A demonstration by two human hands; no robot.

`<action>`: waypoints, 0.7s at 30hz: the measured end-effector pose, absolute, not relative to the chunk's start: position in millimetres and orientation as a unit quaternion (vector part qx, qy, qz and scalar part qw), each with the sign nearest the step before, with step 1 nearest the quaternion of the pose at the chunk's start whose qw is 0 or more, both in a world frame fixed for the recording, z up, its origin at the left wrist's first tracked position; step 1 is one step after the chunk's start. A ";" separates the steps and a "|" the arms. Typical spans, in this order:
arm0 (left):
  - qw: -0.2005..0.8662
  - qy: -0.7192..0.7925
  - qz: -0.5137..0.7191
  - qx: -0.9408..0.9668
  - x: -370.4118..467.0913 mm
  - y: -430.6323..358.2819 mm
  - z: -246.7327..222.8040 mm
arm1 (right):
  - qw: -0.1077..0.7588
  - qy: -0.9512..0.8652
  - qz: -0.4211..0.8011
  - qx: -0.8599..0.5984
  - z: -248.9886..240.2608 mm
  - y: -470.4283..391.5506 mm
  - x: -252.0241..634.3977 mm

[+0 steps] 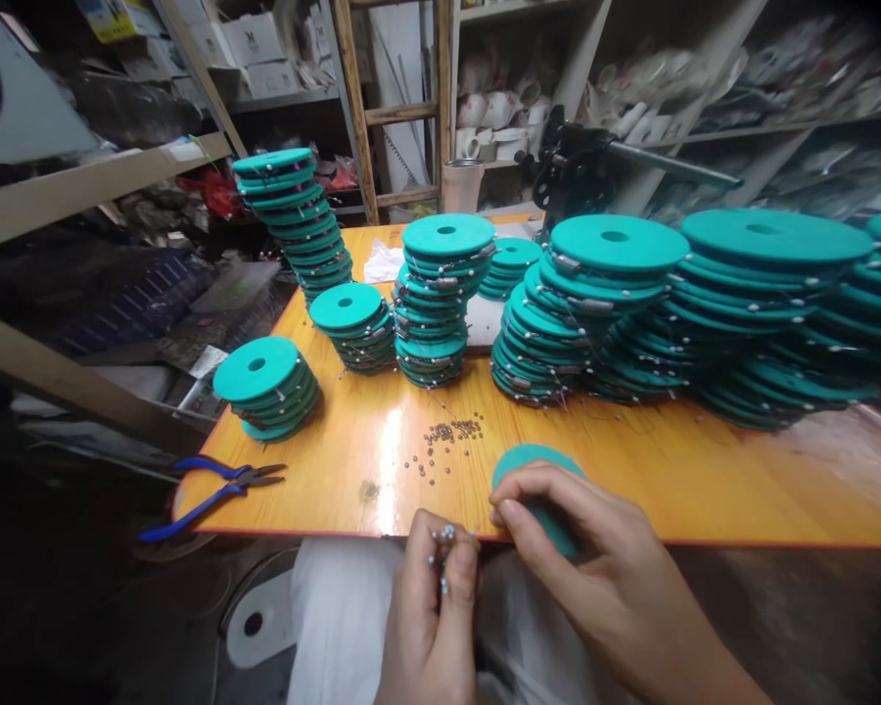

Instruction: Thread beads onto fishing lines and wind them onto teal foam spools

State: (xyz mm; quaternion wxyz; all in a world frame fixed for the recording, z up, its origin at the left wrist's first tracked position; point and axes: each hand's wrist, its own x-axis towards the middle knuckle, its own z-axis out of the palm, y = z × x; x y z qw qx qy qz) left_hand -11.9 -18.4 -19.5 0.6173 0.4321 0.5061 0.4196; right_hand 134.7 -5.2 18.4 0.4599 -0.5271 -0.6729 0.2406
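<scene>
Our left hand grips tiny, round, pale-blue balls. Our right hand curves over a flat, plain teal disc, table's near edge, right of centre; can't tell if it's gripping.

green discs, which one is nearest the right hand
The green disc partly hidden behind the right hand, by the front edge of the table; the others sit in stacks farther back.
</scene>
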 end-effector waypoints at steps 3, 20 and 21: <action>0.622 0.509 0.414 0.427 -9.7 -18.1 -18.6 | 0.450 -0.689 0.255 -0.507 19.1 -4.5 135.6; 0.591 0.500 0.455 0.439 -20.5 -16.1 -33.5 | 0.451 -0.716 0.273 -0.457 14.8 -2.4 138.1; 0.576 0.499 0.484 0.431 -21.4 -14.6 -33.3 | 0.449 -0.720 0.268 -0.456 14.6 -2.7 137.9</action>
